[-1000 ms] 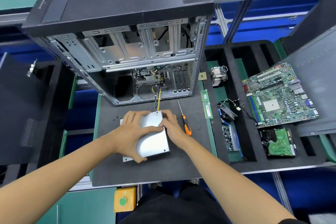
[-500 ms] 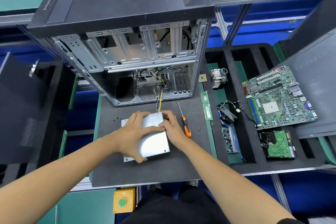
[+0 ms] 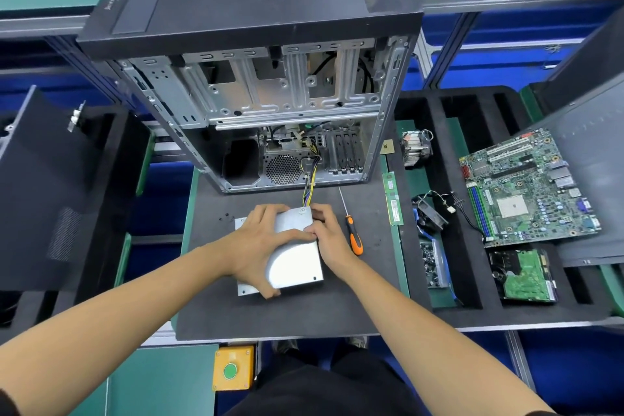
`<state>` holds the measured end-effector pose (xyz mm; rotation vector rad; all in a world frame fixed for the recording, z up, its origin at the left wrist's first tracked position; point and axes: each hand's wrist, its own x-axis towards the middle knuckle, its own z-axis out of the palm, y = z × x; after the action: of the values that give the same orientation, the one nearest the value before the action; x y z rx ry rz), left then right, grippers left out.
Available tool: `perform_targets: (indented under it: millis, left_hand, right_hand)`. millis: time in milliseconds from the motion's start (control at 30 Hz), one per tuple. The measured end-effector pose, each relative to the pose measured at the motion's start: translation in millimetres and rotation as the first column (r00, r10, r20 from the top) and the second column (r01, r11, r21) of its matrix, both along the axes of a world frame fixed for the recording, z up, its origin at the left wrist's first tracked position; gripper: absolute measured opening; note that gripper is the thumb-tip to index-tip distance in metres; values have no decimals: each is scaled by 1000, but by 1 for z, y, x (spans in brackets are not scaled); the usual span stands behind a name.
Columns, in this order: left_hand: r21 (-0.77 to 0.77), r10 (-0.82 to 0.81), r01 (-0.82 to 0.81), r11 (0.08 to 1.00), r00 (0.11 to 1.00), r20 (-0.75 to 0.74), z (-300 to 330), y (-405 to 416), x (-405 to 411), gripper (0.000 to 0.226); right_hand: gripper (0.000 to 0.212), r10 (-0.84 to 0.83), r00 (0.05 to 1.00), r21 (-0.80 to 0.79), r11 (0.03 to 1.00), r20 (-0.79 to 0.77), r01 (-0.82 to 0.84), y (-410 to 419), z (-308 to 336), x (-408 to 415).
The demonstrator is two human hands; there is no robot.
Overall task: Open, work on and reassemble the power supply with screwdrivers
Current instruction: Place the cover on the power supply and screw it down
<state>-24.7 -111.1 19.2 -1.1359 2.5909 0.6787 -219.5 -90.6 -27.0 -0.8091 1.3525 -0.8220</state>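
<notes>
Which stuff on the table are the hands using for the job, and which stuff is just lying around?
For the job:
- power supply, gripped by the left hand and right hand
- orange-handled screwdriver, beside it
- loose screws

Just lying about:
- motherboard
- RAM stick
- heatsink
- hard drive
- small fan
- computer case

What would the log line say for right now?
left hand: grips power supply | right hand: pinches its right edge | screwdriver: lying on mat, untouched
</notes>
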Motion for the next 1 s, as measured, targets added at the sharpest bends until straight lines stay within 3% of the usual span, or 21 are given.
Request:
perform_targets:
  millis: [233, 300, 333, 367, 433, 500, 533, 567, 633, 767, 867, 1000]
  left_hand:
    - [25, -31, 33, 999, 998, -51, 5, 1, 8, 121]
    - [1, 78, -79, 997, 987, -138, 8, 12, 17, 114]
    - [-18, 212, -223, 975, 946, -245, 6, 24, 21, 109]
    - [-22, 382, -423, 906, 838, -389, 1, 38, 26, 102]
    - [109, 673, -776, 622, 458, -580, -14, 66, 32, 91]
    - [480, 898, -823, 304, 79, -433, -24, 83, 29, 87]
    - [624, 959, -761, 178, -9, -284, -29, 84, 25, 87]
    - [700, 985, -706, 106, -22, -171, -34, 84, 21, 89]
    - [744, 995, -662, 89, 25, -97, -40, 84, 14, 85]
    - [793, 986, -602, 93, -56, -158, -42, 88, 9, 70]
    - [798, 981, -591, 113, -61, -184, -33, 88, 9, 50]
    - [807, 980, -584, 88, -94, -176, -23, 84, 6, 50]
  right_hand:
    - [49, -29, 1000, -13, 999, -1, 29, 3, 3, 3]
    - [58, -66, 998, -1, 998, 8, 66, 4, 4, 5]
    - [63, -97, 995, 25, 995, 21, 97, 4, 4, 7]
    - [67, -128, 991, 61, 990, 38, 125, 6, 3, 8]
    - [69, -156, 987, 131, 980, 44, 149, 11, 0, 11]
    - [63, -101, 994, 163, 981, -28, 104, 14, -3, 13]
    - [59, -71, 996, 168, 982, -59, 80, 15, -4, 14]
    - [55, -57, 996, 174, 982, -73, 69, 16, -3, 14]
    - [49, -51, 997, 183, 981, -65, 62, 16, 0, 15]
    - [48, -73, 997, 180, 981, -9, 73, 19, 6, 19]
    - [46, -109, 994, 166, 981, 18, 104, 22, 16, 21]
    - [38, -130, 989, 183, 976, 67, 116, 22, 25, 20]
